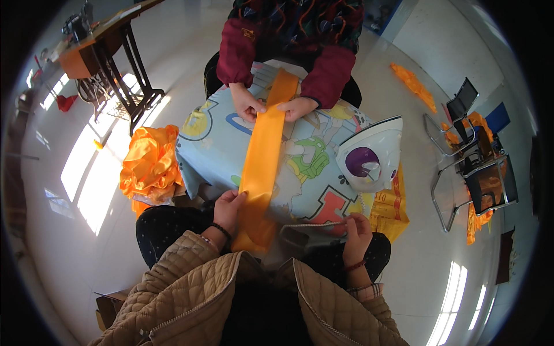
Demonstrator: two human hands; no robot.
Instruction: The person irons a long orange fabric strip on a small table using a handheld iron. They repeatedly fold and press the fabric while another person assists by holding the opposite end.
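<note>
A long strip of shiny orange fabric [262, 160] runs across a cartoon-print cloth [216, 151] that covers the table. My left hand [227, 210] pinches the strip's left edge near my end. In my right hand [358, 235] is a thin pale braided cord [316, 225], held between thumb and fingers over the near edge of the cloth. Opposite me, a co-worker's hands [272, 106] hold the far part of the strip from both sides. A white and purple clothes iron [372, 155] rests on its heel at the right side of the cloth, beyond my right hand.
Bunched orange satin [151, 164] sits at the table's left side, and a yellow printed bag [391, 207] hangs at the right. A treadle sewing machine table [108, 47] stands far left. Metal-framed chairs [484, 181] with orange cloth stand right; another orange piece [413, 86] lies on the floor.
</note>
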